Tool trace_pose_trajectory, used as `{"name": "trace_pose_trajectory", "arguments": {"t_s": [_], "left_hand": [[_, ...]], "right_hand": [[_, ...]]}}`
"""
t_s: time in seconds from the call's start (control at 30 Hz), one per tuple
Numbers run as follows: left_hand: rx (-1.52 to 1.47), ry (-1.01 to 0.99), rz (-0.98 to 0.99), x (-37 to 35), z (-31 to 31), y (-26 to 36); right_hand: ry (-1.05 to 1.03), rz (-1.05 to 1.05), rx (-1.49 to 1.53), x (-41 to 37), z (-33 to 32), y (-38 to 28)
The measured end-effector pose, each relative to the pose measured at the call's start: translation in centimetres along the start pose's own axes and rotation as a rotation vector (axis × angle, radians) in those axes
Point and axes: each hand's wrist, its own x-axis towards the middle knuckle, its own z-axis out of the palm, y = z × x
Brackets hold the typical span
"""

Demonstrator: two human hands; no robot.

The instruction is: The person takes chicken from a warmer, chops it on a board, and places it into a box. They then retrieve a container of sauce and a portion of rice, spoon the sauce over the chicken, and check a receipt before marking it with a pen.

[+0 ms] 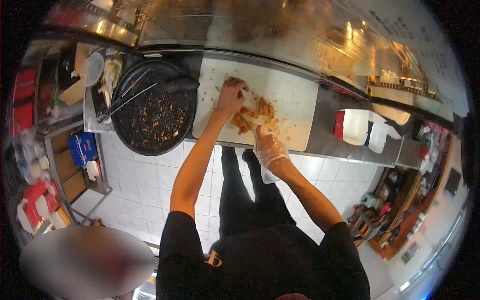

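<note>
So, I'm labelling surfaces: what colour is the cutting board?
The cutting board is white, best seen in the head view.

From afar I'm seeing golden-brown food pieces standing out against a white cutting board, and a black pan (speckled with orange-brown crumbs). A box is pairing white with red, while white floor tiles are forming a grey-lined grid.

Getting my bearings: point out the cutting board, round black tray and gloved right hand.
Cutting board (299,102), head view: bare right part.
Round black tray (186,116), head view: bare right part.
Gloved right hand (269,148), head view: glove's middle.
</note>
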Motion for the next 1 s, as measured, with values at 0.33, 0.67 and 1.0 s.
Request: {"name": "trace_pose_trajectory", "arguments": {"t_s": [0.33, 0.67, 1.0], "left_hand": [[0.278, -0.012, -0.008, -0.6, -0.8, -1.9], [-0.005, 0.085, -0.083, -2.9, -1.0, -0.7], [0.146, 0.299, 0.004, -1.5, -3.6, 0.3]], "right_hand": [[-0.202, -0.013, -0.26, 3.8, 4.4, 0.7], [-0.177, 0.112, -0.043, -1.4, 0.5, -4.5], [0.038, -0.021, 0.124, 1.5, 0.6, -2.8]]}}
